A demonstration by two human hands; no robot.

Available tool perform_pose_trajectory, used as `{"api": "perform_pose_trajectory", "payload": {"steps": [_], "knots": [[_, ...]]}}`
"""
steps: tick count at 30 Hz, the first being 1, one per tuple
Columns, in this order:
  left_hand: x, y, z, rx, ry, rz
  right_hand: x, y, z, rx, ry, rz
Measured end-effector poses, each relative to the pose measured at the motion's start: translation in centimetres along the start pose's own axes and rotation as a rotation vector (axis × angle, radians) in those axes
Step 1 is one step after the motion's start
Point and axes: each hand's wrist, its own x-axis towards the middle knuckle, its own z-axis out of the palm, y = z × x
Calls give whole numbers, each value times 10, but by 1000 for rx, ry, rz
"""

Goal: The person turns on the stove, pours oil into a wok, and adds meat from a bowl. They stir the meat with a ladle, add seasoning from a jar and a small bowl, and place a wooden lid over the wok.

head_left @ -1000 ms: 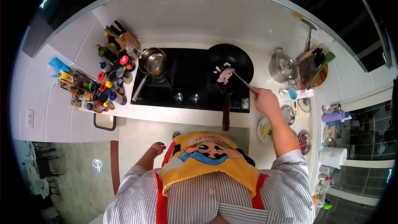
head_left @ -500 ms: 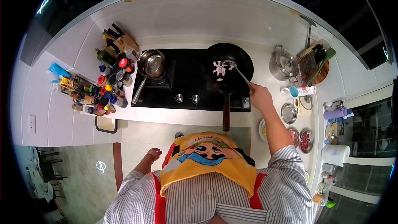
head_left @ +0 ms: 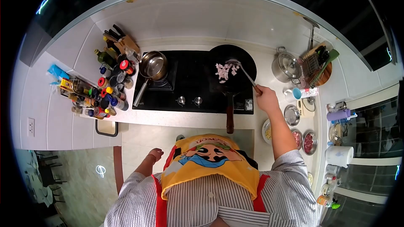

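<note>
My right hand [head_left: 266,98] is wrapped round the wooden handle of a metal spatula [head_left: 248,75], whose head rests in the black wok [head_left: 248,54]. Beside the spatula's head lie pale pink diced pieces [head_left: 223,70], perhaps fatty meat. The wok stands on the right side of the black cooktop [head_left: 191,75], its wooden handle [head_left: 229,120] jutting toward me over the counter edge. Down at my left side hangs my left hand [head_left: 156,154], fingers loosely curled with nothing seen in them, away from the counter. A yellow apron [head_left: 210,159] covers my front.
A steel saucepan [head_left: 153,65] sits on the left burner. Bottles and jars [head_left: 111,96] crowd the left counter near a knife block [head_left: 127,44]. To the right stand a lidded pot [head_left: 287,66], a blue-rimmed cup [head_left: 296,93], a plate [head_left: 266,131] and bowls of red meat [head_left: 310,143].
My right hand has shifted slightly right and down with the spatula. The spatula's head has slid to the edge of the diced pieces, which lie more together. My left hand hangs as before.
</note>
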Motion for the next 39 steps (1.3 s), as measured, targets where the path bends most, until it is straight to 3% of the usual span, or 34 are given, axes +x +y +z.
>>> {"api": "perform_pose_trajectory", "payload": {"steps": [2, 4, 8, 13, 17, 22, 32, 34, 39], "knots": [[-6, 3, 2, -27, 2, -42, -3, 3, -4, 36, 6, 16], [5, -10, 1, 230, -73, 114, -1, 4, -5, -36, -16, 2], [7, -15, 5, 230, -67, 121, -1, 12, 3, 43, 9, -43], [-11, 2, 10, -40, -29, -105, 1, 16, 12, 17, -29, -53], [-21, 11, 9, -93, -39, -121, -13, -3, 9, 39, 38, -64], [-16, 1, 11, -105, 6, -85, -30, -39, -28, -256, -179, -99], [-12, -11, 14, -75, -41, -153, -38, -32, -53, -362, -177, -124], [-15, -7, 14, -44, 13, -28, -44, -35, -70, -349, -159, -124], [-15, 6, 13, -76, -17, -110, -37, -27, -58, -354, -192, -128]]}}
